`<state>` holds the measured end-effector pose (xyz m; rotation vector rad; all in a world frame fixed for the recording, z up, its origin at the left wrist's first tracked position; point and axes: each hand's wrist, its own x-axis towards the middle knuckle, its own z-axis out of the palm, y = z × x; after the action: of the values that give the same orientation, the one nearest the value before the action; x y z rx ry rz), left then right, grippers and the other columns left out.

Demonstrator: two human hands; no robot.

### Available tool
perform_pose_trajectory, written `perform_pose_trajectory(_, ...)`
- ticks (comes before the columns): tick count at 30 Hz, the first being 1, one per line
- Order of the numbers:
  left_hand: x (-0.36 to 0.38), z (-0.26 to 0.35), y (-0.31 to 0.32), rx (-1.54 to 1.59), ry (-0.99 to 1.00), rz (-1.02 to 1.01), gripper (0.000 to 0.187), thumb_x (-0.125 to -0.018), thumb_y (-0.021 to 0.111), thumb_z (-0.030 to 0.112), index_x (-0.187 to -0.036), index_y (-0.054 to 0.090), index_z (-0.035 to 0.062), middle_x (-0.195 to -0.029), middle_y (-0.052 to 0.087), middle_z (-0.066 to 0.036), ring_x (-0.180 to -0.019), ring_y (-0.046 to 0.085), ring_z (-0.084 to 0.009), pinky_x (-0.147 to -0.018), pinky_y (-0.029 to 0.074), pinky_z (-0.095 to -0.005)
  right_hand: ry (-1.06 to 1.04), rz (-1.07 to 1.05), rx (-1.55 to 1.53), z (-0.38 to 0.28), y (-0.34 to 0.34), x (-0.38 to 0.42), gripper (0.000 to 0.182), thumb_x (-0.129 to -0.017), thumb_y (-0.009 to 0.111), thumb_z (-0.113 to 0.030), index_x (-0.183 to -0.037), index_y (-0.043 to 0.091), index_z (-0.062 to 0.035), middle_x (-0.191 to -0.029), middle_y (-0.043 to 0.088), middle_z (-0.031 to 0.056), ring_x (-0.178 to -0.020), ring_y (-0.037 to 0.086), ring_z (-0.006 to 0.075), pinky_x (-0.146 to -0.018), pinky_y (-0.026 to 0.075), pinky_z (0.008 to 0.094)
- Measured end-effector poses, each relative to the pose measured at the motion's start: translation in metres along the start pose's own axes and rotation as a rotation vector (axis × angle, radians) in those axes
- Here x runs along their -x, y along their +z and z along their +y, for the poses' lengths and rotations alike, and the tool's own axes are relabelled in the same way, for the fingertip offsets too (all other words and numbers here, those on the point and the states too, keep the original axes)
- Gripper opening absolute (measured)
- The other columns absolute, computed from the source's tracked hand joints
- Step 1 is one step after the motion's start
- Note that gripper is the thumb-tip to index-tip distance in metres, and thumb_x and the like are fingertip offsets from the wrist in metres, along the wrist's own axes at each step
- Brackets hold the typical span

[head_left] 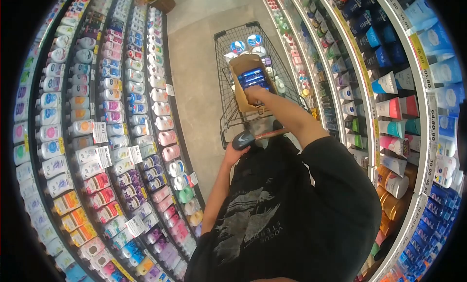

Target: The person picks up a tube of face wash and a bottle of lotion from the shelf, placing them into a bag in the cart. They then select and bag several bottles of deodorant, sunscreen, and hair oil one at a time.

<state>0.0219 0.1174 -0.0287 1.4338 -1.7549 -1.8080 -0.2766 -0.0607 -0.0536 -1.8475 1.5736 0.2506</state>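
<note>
Shelves of bottles line the left and tubes the right; a wire cart stands ahead in the aisle. In it a cardboard box holds blue packs. The right hand reaches into the box, grip hidden, and could tip it; the left hand clasps a scanner.

**Narrow aisle, cart ahead**

Hemmed by packed shelves of bottles on the left and tubes on the right. Blocked ahead by the wire cart, crowded by a brown paper bag. Bare floor left of cart, seemingly passable.
</note>
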Motion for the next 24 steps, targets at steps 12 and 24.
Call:
perform_pose_trajectory(12, 0.001, -0.001, -0.025, 0.270, -0.033, -0.211, 0.049, -0.086, 0.092, 0.021, -0.125, 0.071, 0.0001, -0.105, 0.076, -0.004, -0.087, 0.070, -0.0100, -0.080, 0.057, -0.0297, -0.433, 0.181, -1.845, 0.024, 0.009, 0.200, 0.041, -0.106, 0.070, -0.024, -0.138, 0.060, -0.0002, -0.120, 0.075, 0.0108, -0.111, 0.073, 0.0215, -0.097, 0.058, 0.0382)
perform_pose_trajectory(24, 0.005, -0.010, -0.023, -0.026, -0.065, -0.218, 0.043, -0.088, 0.089, 0.017, -0.121, 0.073, -0.0041, -0.106, 0.077, -0.008, -0.093, 0.071, -0.0188, -0.087, 0.057, -0.0363, -0.085, 0.224, -1.718, -0.039, 0.131, 0.204, 0.049, -0.100, 0.078, -0.017, -0.143, 0.057, -0.0049, -0.123, 0.074, 0.0064, -0.109, 0.072, 0.0160, -0.090, 0.059, 0.0327)
